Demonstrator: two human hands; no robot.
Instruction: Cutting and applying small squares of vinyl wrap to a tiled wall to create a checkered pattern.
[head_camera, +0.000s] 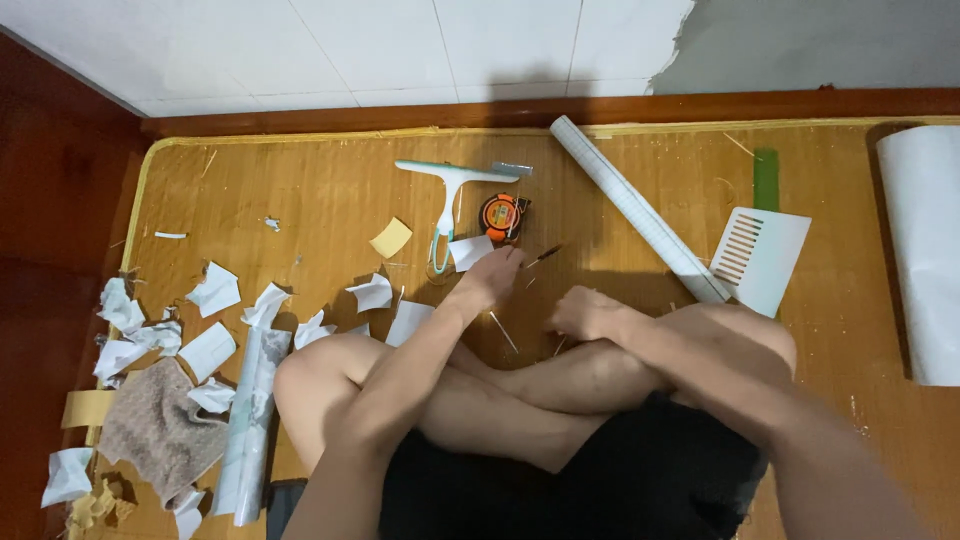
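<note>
I sit cross-legged on a bamboo mat (300, 190). My left hand (487, 280) reaches forward, its fingertips at the edge of a white paper scrap (468, 250) and just below an orange tape measure (502, 216); whether it pinches anything is unclear. A thin dark pencil-like stick (545, 256) lies just right of those fingers. Curled into a loose fist, my right hand (585, 312) rests on the mat in front of my crossed legs, with nothing visible in it. Thin slivers (503, 333) lie between the two hands.
A teal-and-white squeegee (450, 185) lies beyond the tape measure. A long gridded white roll (640, 210), a white comb-edged card (765, 255) and a wide white roll (925, 250) lie to the right. Several paper scraps (215, 290), a beige towel (160, 425) and a film roll (252, 410) lie left.
</note>
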